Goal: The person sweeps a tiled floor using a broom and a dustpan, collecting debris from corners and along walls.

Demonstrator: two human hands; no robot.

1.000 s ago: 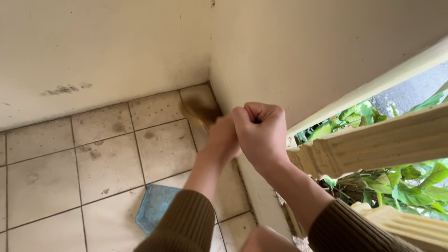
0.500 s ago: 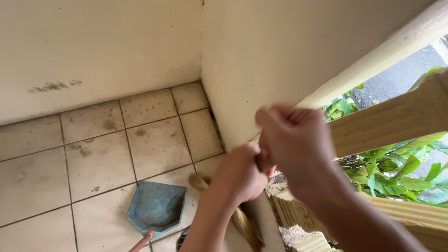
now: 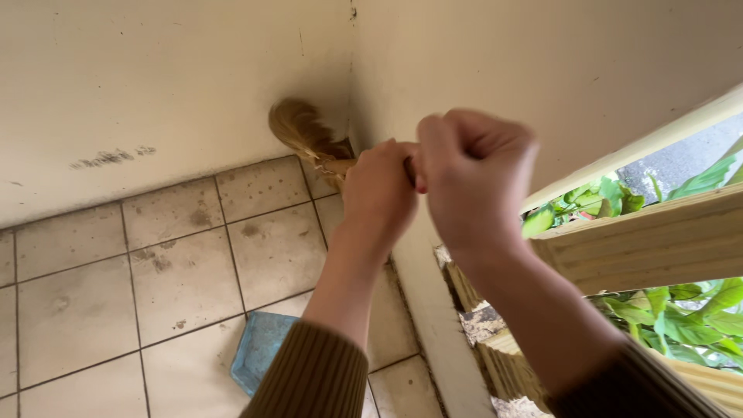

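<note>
My left hand [image 3: 378,193] and my right hand [image 3: 474,174] are both closed around the handle of a straw broom, one right behind the other. The broom's tan bristle head [image 3: 303,133] is raised off the floor and rests against the cream wall near the corner. The handle is almost wholly hidden inside my fists. A blue dustpan [image 3: 261,348] lies on the stained floor tiles below my left forearm, partly covered by my brown sleeve.
Two cream walls [image 3: 155,85] meet in a corner ahead. Beige tiles [image 3: 178,271] with dark spots cover the floor. On the right a cream railing [image 3: 642,240] with balusters runs beside me, with green leaves [image 3: 681,310] beyond it.
The broom head swung from low by the dustpan up to the wall near the corner. Both hands rose and moved forward with the handle.
</note>
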